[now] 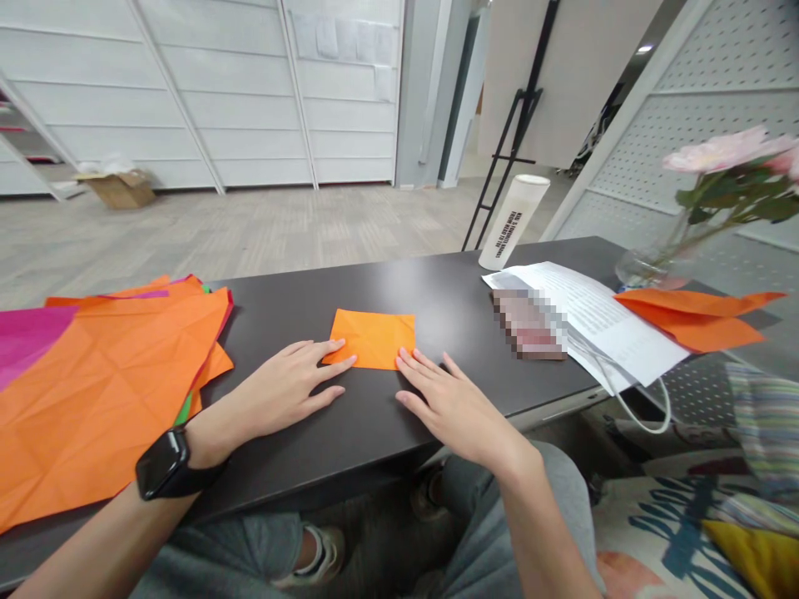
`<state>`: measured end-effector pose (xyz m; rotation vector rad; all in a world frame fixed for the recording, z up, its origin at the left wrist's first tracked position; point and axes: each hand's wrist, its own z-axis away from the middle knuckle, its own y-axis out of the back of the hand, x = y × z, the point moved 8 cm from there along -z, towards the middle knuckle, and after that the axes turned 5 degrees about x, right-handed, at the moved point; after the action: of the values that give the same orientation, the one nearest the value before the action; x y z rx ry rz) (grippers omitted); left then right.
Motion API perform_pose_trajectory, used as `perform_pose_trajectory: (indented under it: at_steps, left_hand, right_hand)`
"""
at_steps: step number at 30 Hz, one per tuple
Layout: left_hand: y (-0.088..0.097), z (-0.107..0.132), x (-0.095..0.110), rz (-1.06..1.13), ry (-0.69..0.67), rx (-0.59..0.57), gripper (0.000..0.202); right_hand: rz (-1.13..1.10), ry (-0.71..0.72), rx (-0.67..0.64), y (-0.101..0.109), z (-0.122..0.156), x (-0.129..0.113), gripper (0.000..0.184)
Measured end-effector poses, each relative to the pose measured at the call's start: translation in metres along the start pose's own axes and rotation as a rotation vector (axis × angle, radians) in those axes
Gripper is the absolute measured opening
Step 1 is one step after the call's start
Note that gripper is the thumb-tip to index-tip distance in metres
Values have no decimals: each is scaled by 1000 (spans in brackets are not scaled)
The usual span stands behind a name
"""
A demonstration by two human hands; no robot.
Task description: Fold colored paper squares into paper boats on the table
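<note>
A small folded rectangle of orange paper (374, 334) lies flat on the dark table (280, 308) in front of me. My left hand (284, 387) rests at its left edge, fingers spread, with two fingertips touching the paper. At the right edge, my right hand (443, 399) has its fingers stretched out, and some fingertips press on the lower right corner. Neither hand grips anything. A black watch (171, 466) is on my left wrist.
Creased sheets of orange paper (125, 391) are piled at the left. On the right are a white cylinder (515, 220), printed papers (615, 320), a blurred flat object (529, 324), a folded orange paper piece (692, 316), a cable (662, 412) and a flower vase (646, 264).
</note>
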<state>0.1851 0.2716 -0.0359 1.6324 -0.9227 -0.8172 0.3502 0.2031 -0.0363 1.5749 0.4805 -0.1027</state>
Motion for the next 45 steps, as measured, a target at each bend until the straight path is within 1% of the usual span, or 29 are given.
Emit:
perform_pose_trajectory:
  at_steps: [3,6,8,9,10,13,14,16,18,20,24,25,27,29,30,32,34,36,38,39,40,43,45]
  left_hand:
    - [2,4,-4,54,-9,-20,38]
    - [8,6,-6,137,-21,-40,29]
    - [12,5,-7,187,2,-35,27]
    - [14,4,-11,193,54,-7,29]
    - [17,3,-18,183,142,43,31]
    - [19,8,-48,137,466,215,34]
    - [16,11,-55,153,533,248,36]
    - [10,12,-62,229,577,280,40]
    - [7,10,-64,319,563,306,33]
    - [8,7,-61,401,537,318,24]
    - [12,2,-50,554,494,278,14]
    - [13,0,-46,573,467,275,11]
    - [19,-1,-36,544,369,290,4]
    - [25,-2,-23,446,232,310,10]
    - [26,-2,-15,397,157,297,13]
    - [25,-2,0,340,21,231,17]
    - [23,-1,10,342,-57,164,20]
    - [23,0,15,390,-64,134,23]
    - [22,-1,15,452,-37,117,24]
    - [20,-2,14,473,-27,103,25]
    - [17,-2,13,485,-23,85,27]
    - [7,-4,10,476,-27,37,29]
    - [4,-4,5,440,-4,39,25]
  right_hand:
    - [36,-34,32,-1,-3,12,52]
    - [111,-94,105,-1,-14,24,51]
    - [140,-113,155,-2,-22,28,50]
    - [143,-112,183,-2,-25,27,50]
    - [140,-107,213,-2,-28,26,49]
    - [112,-61,268,-2,-31,19,45]
    - [101,-41,271,-3,-31,17,44]
    - [83,-10,270,-5,-30,15,43]
    - [67,1,272,-5,-30,16,43]
    - [54,0,276,-5,-30,18,43]
    - [25,-4,291,-6,-28,19,46]
    - [15,-11,311,-4,-28,19,49]
    - [-7,-36,381,1,-26,21,62]
    - [-31,-56,474,9,-24,23,79]
    - [-45,-56,519,12,-22,24,85]
    - [-72,-38,602,20,-19,24,92]
    - [-106,2,681,28,-15,23,90]
    - [-136,63,718,33,-11,20,77]
    - [-132,116,680,32,-11,16,55]
    - [-118,125,642,29,-12,15,46]
    - [-100,121,603,27,-13,15,42]
    - [-56,99,524,23,-15,13,45]
    - [-33,152,466,22,-13,4,53]
